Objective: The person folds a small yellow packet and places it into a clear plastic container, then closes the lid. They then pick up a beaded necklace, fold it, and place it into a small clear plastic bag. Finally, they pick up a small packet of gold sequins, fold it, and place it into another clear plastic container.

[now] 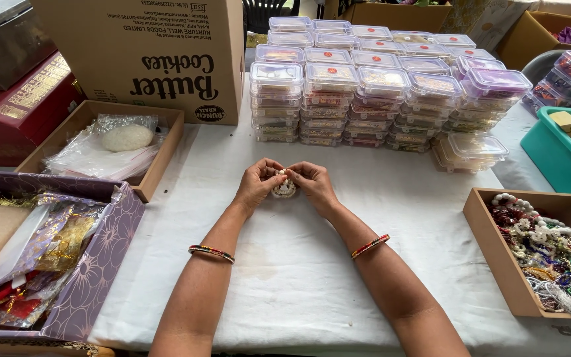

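Fingers of both hands meet over one small white beaded piece (284, 188), which lies near the middle of the white-covered surface (299, 277), a little toward its far edge. The left hand (257, 184) pinches it from its left side and the right hand (313, 184) from its right, fingertips narrowed onto its upper rim, so the piece sits directly between and just below them, equally near to each. It looks roundish, with no clear long axis; finer detail is too small to tell. Each wrist carries one striped bangle, two in all. At the far edge stand stacks of clear lidded plastic containers (378, 99), too many to count exactly, in several rows. At the right edge one shallow brown tray (490, 241) holds a tangle of coloured beads, with one teal bin (550, 155) beyond it. At the left edge sit one purple patterned box (100, 264) of foil-wrapped items and one brown tray (160, 155) holding plastic bags and a white oval lump. One large cardboard carton (147, 59) stands behind them at the far left corner.
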